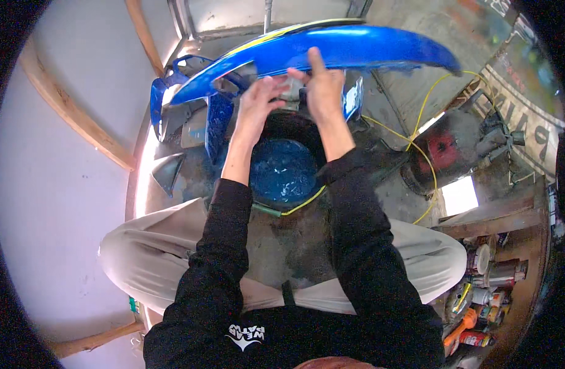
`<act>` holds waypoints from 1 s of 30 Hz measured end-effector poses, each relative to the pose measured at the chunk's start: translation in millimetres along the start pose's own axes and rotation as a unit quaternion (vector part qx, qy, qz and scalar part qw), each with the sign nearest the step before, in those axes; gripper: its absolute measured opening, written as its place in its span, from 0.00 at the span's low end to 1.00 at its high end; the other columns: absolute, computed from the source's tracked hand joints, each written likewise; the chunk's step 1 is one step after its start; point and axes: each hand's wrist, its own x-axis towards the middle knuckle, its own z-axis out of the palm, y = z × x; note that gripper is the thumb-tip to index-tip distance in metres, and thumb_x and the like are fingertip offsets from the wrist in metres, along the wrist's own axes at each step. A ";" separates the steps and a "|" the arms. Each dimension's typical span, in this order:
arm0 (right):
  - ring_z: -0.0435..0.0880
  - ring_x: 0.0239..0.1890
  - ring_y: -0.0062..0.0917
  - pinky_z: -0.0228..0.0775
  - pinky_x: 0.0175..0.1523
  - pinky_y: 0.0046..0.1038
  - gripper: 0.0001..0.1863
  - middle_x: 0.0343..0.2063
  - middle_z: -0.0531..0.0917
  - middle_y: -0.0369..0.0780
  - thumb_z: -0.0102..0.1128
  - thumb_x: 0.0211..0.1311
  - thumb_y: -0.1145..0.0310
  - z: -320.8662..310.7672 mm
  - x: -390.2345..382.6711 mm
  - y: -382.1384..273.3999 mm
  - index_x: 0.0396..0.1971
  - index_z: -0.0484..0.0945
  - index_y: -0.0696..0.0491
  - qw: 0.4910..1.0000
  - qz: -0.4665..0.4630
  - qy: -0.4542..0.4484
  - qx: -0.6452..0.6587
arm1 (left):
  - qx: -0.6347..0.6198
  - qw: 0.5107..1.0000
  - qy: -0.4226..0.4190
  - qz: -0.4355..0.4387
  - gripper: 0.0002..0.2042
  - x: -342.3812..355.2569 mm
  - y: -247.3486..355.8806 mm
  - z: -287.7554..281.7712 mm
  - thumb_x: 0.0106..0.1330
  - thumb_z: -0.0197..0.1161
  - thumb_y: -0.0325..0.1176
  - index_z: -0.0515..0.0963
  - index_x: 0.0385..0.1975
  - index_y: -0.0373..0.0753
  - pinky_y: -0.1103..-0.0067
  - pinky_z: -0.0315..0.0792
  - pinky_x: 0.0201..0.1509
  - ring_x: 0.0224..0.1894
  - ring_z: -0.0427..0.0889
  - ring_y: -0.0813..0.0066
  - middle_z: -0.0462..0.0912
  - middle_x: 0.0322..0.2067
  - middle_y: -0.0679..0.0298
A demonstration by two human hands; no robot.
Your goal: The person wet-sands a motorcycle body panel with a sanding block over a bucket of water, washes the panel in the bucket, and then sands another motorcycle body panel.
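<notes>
Stained concrete floor (pixel 282 246), hands (pixel 292 92), glossy curved blue panel (pixel 356 49)

small grey piece (pixel 290 92) between hands mostly hidden, perhaps sandpaper, fingertips blurred

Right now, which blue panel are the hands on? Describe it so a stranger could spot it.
Start at the round tub of blue liquid on the floor between the knees. Directly above it, both hands meet under a long curved blue panel. It is the largest piece, glossy, with a yellow edge stripe, unlike the smaller blue parts to the left.
</notes>
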 end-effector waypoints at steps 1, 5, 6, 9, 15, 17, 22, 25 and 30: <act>0.88 0.35 0.31 0.90 0.36 0.34 0.17 0.41 0.84 0.44 0.67 0.70 0.61 12.2 -4.4 12.2 0.44 0.80 0.61 0.999 -0.003 -0.004 0.035 | -0.032 0.999 0.029 -0.002 0.22 3.9 5.6 -1.7 0.77 0.59 0.47 0.76 0.56 0.32 0.72 0.78 0.54 0.55 0.84 0.66 0.84 0.54 0.57; 0.87 0.36 0.27 0.88 0.33 0.30 0.15 0.42 0.84 0.39 0.67 0.71 0.64 41.1 -30.5 45.4 0.49 0.79 0.57 0.991 0.047 -0.008 0.127 | -0.178 0.972 0.125 0.090 0.20 10.4 14.8 -21.7 0.74 0.66 0.41 0.76 0.57 0.34 0.72 0.77 0.56 0.51 0.84 0.71 0.84 0.51 0.61; 0.88 0.38 0.25 0.86 0.32 0.27 0.14 0.43 0.85 0.37 0.67 0.71 0.65 44.8 -35.5 50.2 0.50 0.79 0.55 0.988 0.066 -0.014 0.141 | -0.204 0.964 0.138 0.096 0.18 10.8 14.8 -28.8 0.74 0.65 0.38 0.76 0.57 0.36 0.72 0.77 0.56 0.50 0.84 0.71 0.84 0.51 0.62; 0.85 0.43 0.21 0.82 0.31 0.25 0.18 0.43 0.85 0.34 0.69 0.69 0.58 49.0 -49.8 58.8 0.52 0.79 0.52 0.989 0.130 -0.038 0.060 | -0.241 0.948 0.166 0.128 0.17 11.7 16.7 -54.3 0.72 0.67 0.34 0.76 0.56 0.36 0.70 0.78 0.56 0.51 0.85 0.71 0.84 0.51 0.63; 0.86 0.48 0.25 0.80 0.46 0.28 0.28 0.52 0.86 0.41 0.61 0.73 0.49 2.7 -82.4 36.2 0.61 0.79 0.54 0.855 0.304 -0.382 -0.176 | -0.239 0.928 0.229 0.169 0.14 34.3 51.1 -113.9 0.72 0.65 0.28 0.77 0.54 0.34 0.70 0.81 0.55 0.48 0.86 0.68 0.85 0.49 0.58; 0.88 0.47 0.26 0.79 0.46 0.26 0.24 0.50 0.87 0.41 0.58 0.76 0.52 -31.9 -87.3 14.4 0.60 0.80 0.55 0.814 0.317 -0.452 -0.179 | -0.210 0.928 0.261 0.161 0.14 43.0 68.6 -135.4 0.72 0.65 0.28 0.78 0.55 0.35 0.72 0.82 0.53 0.47 0.86 0.69 0.85 0.49 0.58; 0.86 0.33 0.21 0.72 0.34 0.20 0.16 0.33 0.88 0.38 0.57 0.74 0.61 -121.9 -52.8 -29.2 0.47 0.85 0.58 0.941 0.215 -0.216 -0.145 | -0.158 0.927 0.293 0.175 0.16 73.7 119.1 -178.7 0.74 0.63 0.31 0.76 0.58 0.33 0.67 0.83 0.51 0.47 0.86 0.65 0.85 0.49 0.57; 0.82 0.35 0.17 0.72 0.36 0.20 0.15 0.34 0.86 0.34 0.66 0.70 0.62 -156.2 -40.1 -22.5 0.50 0.85 0.55 0.942 0.082 -0.078 -0.316 | -0.151 0.909 0.325 0.211 0.18 89.7 147.6 -201.4 0.75 0.62 0.33 0.75 0.59 0.29 0.62 0.82 0.55 0.50 0.85 0.60 0.84 0.51 0.54; 0.81 0.57 0.29 0.73 0.61 0.29 0.31 0.56 0.82 0.41 0.78 0.58 0.59 -168.7 -58.4 20.2 0.59 0.79 0.56 0.888 -0.010 -0.113 -0.446 | -0.101 0.899 0.362 0.224 0.19 109.1 175.3 -250.4 0.77 0.60 0.34 0.74 0.59 0.25 0.60 0.79 0.60 0.53 0.84 0.56 0.82 0.55 0.50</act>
